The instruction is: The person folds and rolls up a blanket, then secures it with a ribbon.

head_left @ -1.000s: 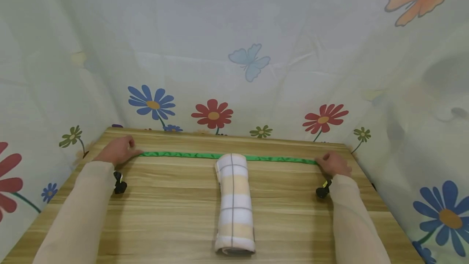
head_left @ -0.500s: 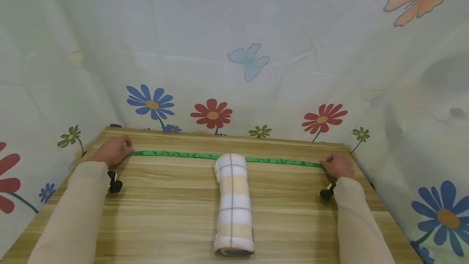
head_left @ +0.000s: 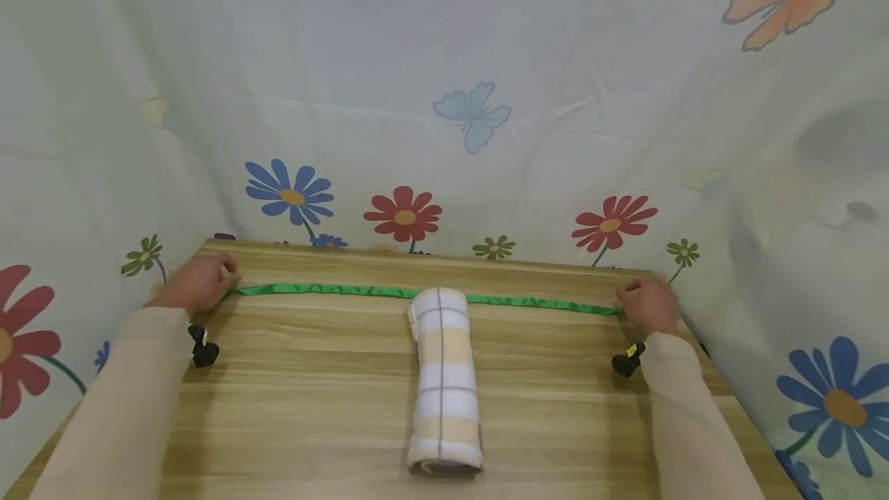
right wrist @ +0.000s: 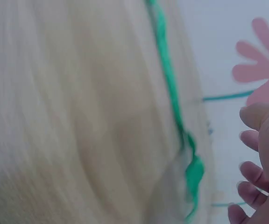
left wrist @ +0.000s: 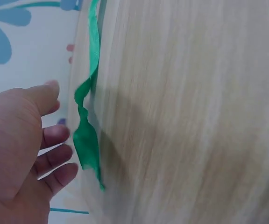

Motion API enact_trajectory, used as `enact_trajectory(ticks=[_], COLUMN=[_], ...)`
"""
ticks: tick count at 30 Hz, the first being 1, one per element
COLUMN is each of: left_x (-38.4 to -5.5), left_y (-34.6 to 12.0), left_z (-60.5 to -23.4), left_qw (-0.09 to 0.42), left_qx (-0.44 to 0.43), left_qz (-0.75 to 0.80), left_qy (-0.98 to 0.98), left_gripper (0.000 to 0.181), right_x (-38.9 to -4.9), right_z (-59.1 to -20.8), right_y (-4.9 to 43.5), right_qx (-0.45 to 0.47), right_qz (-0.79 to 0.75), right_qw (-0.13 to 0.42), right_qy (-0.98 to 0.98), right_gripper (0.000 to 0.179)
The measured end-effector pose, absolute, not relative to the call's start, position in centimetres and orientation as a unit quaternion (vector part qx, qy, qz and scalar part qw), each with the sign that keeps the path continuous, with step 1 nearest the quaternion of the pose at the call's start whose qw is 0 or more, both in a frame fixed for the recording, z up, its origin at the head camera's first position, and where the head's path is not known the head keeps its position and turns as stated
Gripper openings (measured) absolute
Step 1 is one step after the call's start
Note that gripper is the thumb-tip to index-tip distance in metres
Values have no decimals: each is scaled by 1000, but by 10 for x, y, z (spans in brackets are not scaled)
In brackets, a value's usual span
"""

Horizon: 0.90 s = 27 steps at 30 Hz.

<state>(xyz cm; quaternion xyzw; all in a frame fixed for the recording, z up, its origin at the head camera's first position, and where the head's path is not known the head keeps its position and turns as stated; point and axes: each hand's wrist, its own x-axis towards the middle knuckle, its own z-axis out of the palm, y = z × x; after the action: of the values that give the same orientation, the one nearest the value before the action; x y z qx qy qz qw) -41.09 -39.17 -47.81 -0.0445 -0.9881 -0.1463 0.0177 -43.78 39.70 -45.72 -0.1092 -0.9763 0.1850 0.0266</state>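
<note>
A long green ribbon (head_left: 333, 288) lies across the far part of the wooden table, passing under the top end of a rolled white, cream and grey checked cloth (head_left: 446, 376). At the ribbon's left end is my left hand (head_left: 197, 284). In the left wrist view that hand (left wrist: 20, 135) has loosely bent fingers, with the twisted ribbon end (left wrist: 86, 142) beside them and nothing held. My right hand (head_left: 650, 305) hovers by the other end. The right wrist view shows a gap between the relaxed right-hand fingers (right wrist: 252, 173) and the twisted ribbon tip (right wrist: 194, 172).
The wooden table (head_left: 312, 407) runs back to a pale curtain (head_left: 347, 60) printed with flowers and butterflies, which also encloses both sides. A small black device (head_left: 204, 347) hangs at the left wrist, and another black device (head_left: 627, 361) at the right.
Both hands have moved outward, drawing the ribbon longer to either side, and both have let go of its ends. The rolled cloth has stayed in place.
</note>
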Motion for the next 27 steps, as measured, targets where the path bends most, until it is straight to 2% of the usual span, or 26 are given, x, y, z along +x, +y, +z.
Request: enact_trajectory(ticks=[4,8,12,16,22,27], left_x=[-405,-393,-372,-346,-297,-264], left_y=[-374,-332,-278,-223,-148,-101], left_z=[-473,-469,-469,-468,-467,-470], left_qw=[72,122,122,83,4,-100], left_qx=[-68,-110,-152,-172,-139,-95], left_qz=[-128,-130,-169,-215,-344,-501], left_qy=[-987,-978,-966,-958,-929,-854], left_gripper=[31,25,19,21,27,53], right_x=[-432,-422,-405,-378,-330,-302], right_z=[-447,-443,-442,-440,-448,-462], right_y=[385,364,329,286,230,192], right_qx=[-62,-15,31,55,33,30], right_qz=[210,253,286,332,470,564], right_qw=[43,39,13,-10,-74,-141], right_qy=[-975,-966,-958,-942,-879,-813], right_gripper=[49,47,45,42,36,49])
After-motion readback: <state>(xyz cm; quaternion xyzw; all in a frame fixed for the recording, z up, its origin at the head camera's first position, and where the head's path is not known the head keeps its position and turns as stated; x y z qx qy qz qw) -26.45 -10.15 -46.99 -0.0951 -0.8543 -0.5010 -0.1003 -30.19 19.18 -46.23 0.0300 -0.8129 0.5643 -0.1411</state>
